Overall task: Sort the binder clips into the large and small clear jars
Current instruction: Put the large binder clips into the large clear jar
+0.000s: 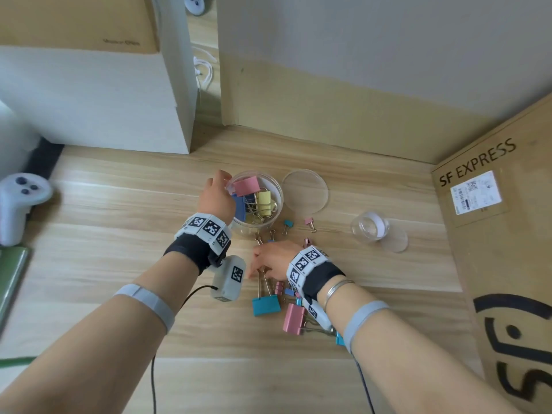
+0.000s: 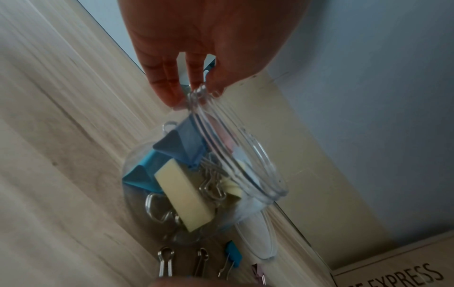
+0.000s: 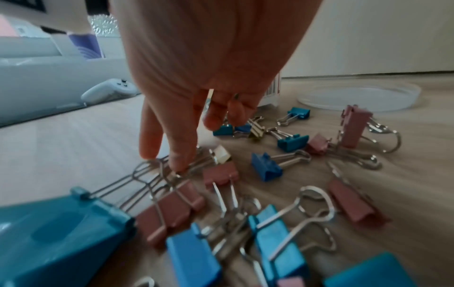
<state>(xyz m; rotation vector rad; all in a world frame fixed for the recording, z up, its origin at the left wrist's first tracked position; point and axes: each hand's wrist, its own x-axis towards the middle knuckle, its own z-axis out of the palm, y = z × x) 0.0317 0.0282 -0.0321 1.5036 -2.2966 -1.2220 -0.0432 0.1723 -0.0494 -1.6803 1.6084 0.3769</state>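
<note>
The large clear jar (image 1: 254, 231) stands mid-table holding several big clips, pink, yellow and blue. My left hand (image 1: 219, 182) pinches its rim (image 2: 258, 155) at the left side, thumb and fingers (image 2: 169, 91) meeting on the edge. Loose binder clips of both sizes lie in a pile in front of the jar. My right hand (image 1: 258, 268) reaches into the pile, and two fingertips (image 3: 180, 165) pinch the wire handles of a large teal clip (image 1: 265, 306) (image 3: 56, 238) that still lies on the table. The small clear jar (image 1: 370, 228) sits to the right and looks empty.
The large jar's lid (image 1: 304, 192) lies flat beside it, and the small lid (image 1: 395, 242) lies by the small jar. An SF EXPRESS cardboard box (image 1: 493, 234) walls the right side, a white box (image 1: 89, 100) the back left. A white controller (image 1: 21, 198) lies far left.
</note>
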